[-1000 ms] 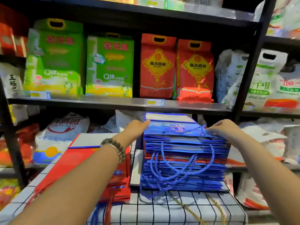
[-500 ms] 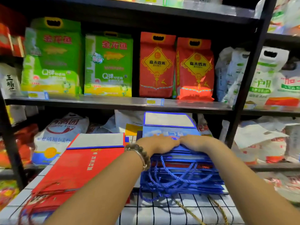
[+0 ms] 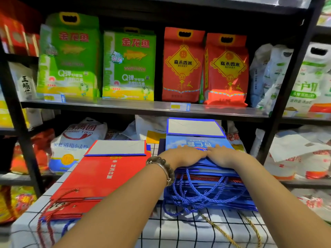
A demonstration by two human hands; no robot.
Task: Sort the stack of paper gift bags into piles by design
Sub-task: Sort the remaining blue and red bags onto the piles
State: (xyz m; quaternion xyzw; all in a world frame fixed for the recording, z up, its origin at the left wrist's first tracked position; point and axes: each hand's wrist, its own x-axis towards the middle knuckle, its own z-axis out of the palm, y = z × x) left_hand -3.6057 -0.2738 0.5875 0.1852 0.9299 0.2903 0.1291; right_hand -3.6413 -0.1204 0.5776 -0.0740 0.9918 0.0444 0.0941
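Fingers point(image 3: 199, 152) straight and flat, left hand point(image 3: 186, 155) and right hand point(image 3: 223, 157) touching, pressing on blue bag stack point(image 3: 213, 177), red bag pile point(image 3: 107, 174) left, checked counter point(image 3: 188, 230) beneath.

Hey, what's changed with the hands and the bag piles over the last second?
The left hand and right hand moved inward from the sides of the blue bag stack to its top middle, where they now press flat, fingertips meeting. Nothing was picked up. The red bag pile stayed beside it.
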